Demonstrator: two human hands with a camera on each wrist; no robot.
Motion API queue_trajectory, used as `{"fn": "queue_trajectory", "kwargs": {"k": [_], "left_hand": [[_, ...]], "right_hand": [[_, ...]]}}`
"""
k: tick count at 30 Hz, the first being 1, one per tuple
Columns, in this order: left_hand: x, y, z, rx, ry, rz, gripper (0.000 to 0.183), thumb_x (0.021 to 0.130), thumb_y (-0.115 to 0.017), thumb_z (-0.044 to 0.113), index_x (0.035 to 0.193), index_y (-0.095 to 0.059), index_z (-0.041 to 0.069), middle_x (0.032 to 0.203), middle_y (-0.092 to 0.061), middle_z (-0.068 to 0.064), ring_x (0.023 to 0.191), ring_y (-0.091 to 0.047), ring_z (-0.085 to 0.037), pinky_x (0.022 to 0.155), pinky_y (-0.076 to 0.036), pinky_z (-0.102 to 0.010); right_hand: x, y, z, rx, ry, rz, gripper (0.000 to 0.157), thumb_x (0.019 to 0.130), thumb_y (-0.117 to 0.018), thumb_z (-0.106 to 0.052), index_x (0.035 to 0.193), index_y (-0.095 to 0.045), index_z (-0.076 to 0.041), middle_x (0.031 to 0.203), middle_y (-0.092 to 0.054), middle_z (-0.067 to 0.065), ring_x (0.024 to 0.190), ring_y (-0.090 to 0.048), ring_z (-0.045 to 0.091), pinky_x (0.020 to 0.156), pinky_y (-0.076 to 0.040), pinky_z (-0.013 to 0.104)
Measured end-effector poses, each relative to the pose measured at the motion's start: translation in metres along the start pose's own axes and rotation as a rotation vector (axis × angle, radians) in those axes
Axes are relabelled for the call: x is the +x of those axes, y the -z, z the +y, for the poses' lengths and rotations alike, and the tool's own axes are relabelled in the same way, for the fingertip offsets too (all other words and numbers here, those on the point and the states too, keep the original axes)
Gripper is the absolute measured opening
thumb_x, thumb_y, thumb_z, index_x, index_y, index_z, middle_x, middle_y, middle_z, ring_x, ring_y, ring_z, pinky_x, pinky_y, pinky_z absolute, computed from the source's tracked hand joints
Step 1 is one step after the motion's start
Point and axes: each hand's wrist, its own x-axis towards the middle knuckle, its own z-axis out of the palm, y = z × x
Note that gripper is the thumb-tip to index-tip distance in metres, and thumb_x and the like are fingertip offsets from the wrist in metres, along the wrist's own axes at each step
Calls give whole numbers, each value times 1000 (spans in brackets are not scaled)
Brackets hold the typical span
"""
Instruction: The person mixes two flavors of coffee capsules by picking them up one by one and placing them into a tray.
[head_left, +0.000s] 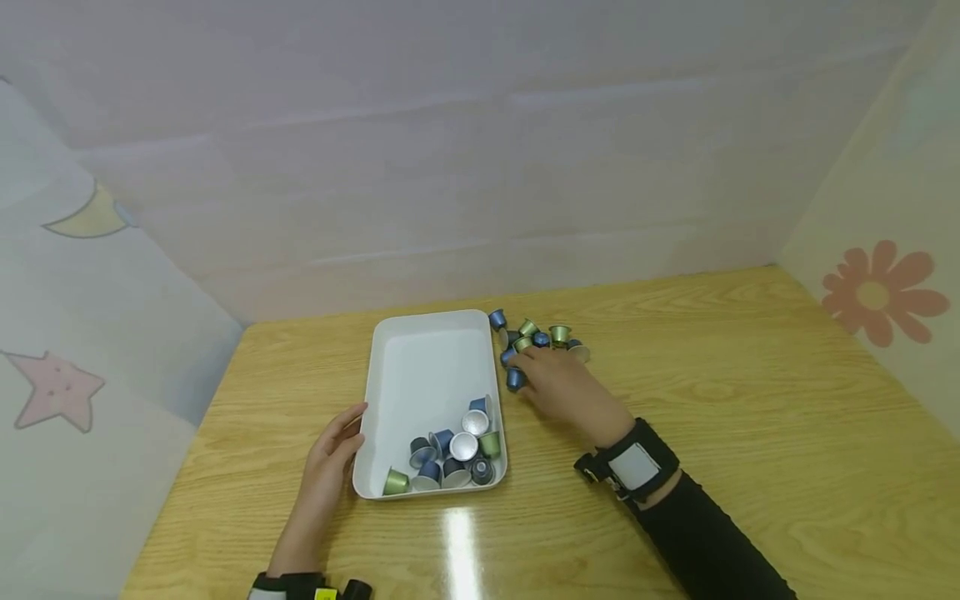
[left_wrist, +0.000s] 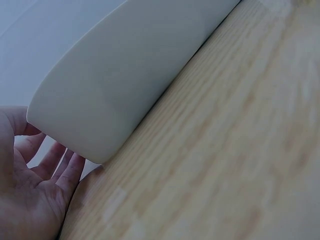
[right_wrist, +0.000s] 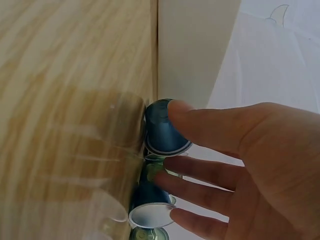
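Where pale walls [head_left: 450, 167] meet the wooden table [head_left: 750, 408], loose fingers [right_wrist: 200, 194] touch tray [head_left: 427, 358] and capsules [right_wrist: 162, 129].

In the centre of the head view, a plain white tray [head_left: 420, 358] is seen; towards its lower end, blue, green and dark coffee capsules [head_left: 429, 472] are paired with silvery lids [head_left: 463, 446]. The tabletop [head_left: 720, 400] is patterned in yellow-brown wood grain. At frame left, a pink star [head_left: 56, 390] and a yellow moon [head_left: 84, 220] are printed; at right, a coral flower [head_left: 873, 295].
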Motion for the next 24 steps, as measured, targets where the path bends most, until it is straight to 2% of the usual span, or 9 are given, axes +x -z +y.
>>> {"fn": "queue_trajectory", "kwargs": {"k": [5, 12, 24], "left_hand": [[-1, -1, 1, 13, 7, -9, 44, 105, -42, 6, 148, -41, 4, 152, -37, -14, 137, -36, -22, 95, -38, -9], [-1, -2, 1, 5, 11, -12, 44, 105, -41, 5, 149, -40, 4, 153, -36, -13, 137, -35, -22, 95, -37, -8], [-3, -3, 3, 12, 9, -6, 44, 104, -42, 6, 148, -41, 4, 152, -37, -14, 137, -35, -23, 95, -37, -8]], "right_hand": [[-1, 0, -2, 0, -3, -29, 36, 90, -72, -16, 124, -65, -6, 116, -66, 11, 107, -62, 32, 94, -49, 47], [-1, 0, -5, -39, 1, -41, 34, 90, -74, -19, 120, -66, -4, 112, -67, 11, 101, -65, 29, 86, -52, 46], [-1, 0, -5, -18, -15, -52, 32, 91, -73, -19, 118, -67, -5, 108, -68, 9, 98, -65, 27, 86, -52, 44]]}}
